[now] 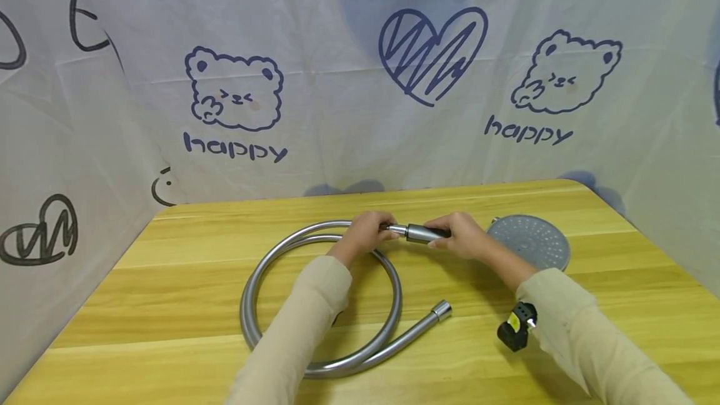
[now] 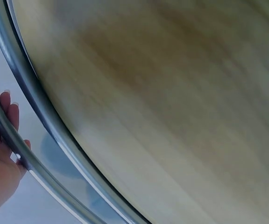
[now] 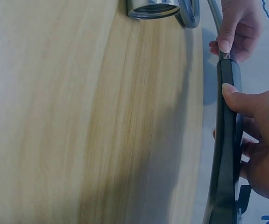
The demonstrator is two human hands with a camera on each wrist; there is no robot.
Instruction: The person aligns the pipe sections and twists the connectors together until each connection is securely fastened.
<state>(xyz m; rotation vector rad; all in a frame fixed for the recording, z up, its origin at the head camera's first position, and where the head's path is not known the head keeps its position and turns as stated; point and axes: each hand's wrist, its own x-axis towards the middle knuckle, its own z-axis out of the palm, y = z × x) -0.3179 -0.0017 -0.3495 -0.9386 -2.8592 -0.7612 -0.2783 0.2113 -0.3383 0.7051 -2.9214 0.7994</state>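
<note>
- Nearest the person: cream sleeves [image 1: 587,330], with a black strapped device [image 1: 513,332] at the right cuff, off to the right of the hose coil.
- Shower hose [image 1: 249,311]: lies mostly in a loose coil on the wood-grain table [image 1: 169,305].
- Free-end connector [image 1: 442,309]: sticks out at the coil's near right, nothing fitted to it. No connection made there.
- Left hand [image 1: 368,231]: at the coil's far-right edge, fingers gripping the hose close to its other end.
- Metal hose tip [image 1: 398,230]: just beyond the coil's far right, in line with the handle [image 1: 422,234] and seemingly meeting it. No gap I can see. Threaded home or only started: can't tell from here.
- Right hand [image 1: 464,236]: farther right of the coil, gripping that handle.
- Spray head [image 1: 529,239]: right of the coil, past the right hand, nozzle face up. Its junction with the handle is hidden; probably one piece.
- My read: hose-to-handle joint lined up and engaged or close to it, not proven finished. Left: tightening, maybe, plus a seat check.
- Behind the coil and table: white cloth [image 1: 332,30] with bear doodles.
</note>
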